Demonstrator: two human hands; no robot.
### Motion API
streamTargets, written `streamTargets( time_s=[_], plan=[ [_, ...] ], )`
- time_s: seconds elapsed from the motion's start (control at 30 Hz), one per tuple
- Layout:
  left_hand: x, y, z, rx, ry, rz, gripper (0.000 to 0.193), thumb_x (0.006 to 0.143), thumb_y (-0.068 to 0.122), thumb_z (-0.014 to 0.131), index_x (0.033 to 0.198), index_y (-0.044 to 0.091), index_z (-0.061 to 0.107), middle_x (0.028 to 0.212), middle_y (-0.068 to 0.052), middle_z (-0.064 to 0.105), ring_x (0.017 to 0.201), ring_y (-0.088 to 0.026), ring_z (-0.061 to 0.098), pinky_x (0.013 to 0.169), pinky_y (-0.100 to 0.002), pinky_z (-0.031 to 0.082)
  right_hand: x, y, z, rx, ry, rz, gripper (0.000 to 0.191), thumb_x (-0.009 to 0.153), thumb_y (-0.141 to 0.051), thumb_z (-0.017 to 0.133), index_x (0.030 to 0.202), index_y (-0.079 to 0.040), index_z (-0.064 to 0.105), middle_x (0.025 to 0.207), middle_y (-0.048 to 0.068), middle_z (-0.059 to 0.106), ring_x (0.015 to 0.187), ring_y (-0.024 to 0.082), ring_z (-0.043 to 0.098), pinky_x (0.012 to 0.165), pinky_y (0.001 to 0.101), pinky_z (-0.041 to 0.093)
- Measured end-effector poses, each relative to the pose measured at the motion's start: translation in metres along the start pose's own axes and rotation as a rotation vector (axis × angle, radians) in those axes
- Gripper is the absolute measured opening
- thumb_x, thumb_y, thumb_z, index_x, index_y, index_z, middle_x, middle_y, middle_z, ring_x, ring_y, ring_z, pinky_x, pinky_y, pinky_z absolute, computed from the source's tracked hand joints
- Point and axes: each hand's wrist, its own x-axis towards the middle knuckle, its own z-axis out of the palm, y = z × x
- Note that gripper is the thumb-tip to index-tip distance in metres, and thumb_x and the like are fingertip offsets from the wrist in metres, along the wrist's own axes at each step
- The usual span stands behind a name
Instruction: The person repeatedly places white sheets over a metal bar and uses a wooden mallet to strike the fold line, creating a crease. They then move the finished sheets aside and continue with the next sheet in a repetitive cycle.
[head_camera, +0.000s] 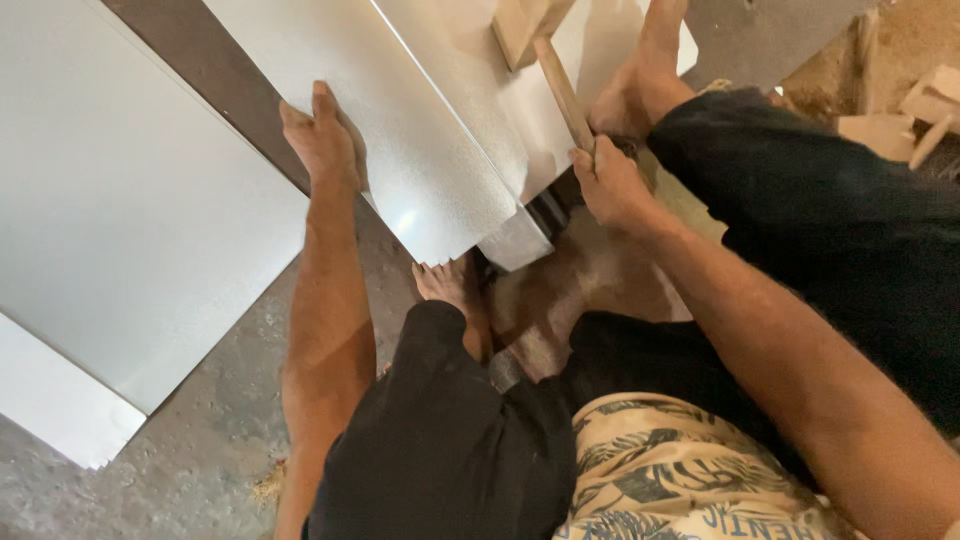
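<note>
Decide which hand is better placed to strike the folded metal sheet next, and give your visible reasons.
Probably the right hand: its grip is closed on the wooden handle above the folded metal sheet. The left hand lies flat on the sheet's edge, steadying it.

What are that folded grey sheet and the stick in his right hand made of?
The folded sheet looks like thin galvanised metal: dull silvery, faintly speckled, with a crisp bend. The stick in the right hand looks like bare, unpainted wood, pale brown.

sheet (440, 150): shiny dimpled metal | handle (562, 92): smooth wood | floor (215, 430): rough concrete
</note>
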Motion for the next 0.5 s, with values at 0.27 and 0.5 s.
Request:
streamTargets(
  time_s=[0.27, 0.5],
  plan=[
    [-0.003, 0.018, 0.010, -0.102, -0.014, 0.032, 0.027, 0.101, 0.023, 0.064, 0.108, -0.001, 0.055, 0.088, -0.001, 0.058, 0.081, -0.012, 0.053, 0.074, -0.032, 0.050, 0.020, 0.011, 0.006, 0.092, -0.002, -0.021, 0.042, 0.104, -0.040, 0.049, 0.101, 0.001, 0.054, 0.086, 0.025, 0.066, 0.085, 0.044, 0.065, 0.077, 0.0500, 0.051],
    [-0.003, 0.010, 0.008, -0.014, 0.009, -0.026, 0.029, 0.100, 0.029, 0.067, 0.102, 0.003, 0.054, 0.079, 0.000, 0.053, 0.074, -0.010, 0.049, 0.067, -0.030, 0.049, 0.026, 0.001, -0.019, 0.383, -0.133, 0.183, 0.036, 0.104, -0.037, 0.050, 0.095, -0.002, 0.053, 0.068, 0.008, 0.054, 0.054, 0.020, 0.052, 0.050, 0.0393, 0.045]
  ],
)
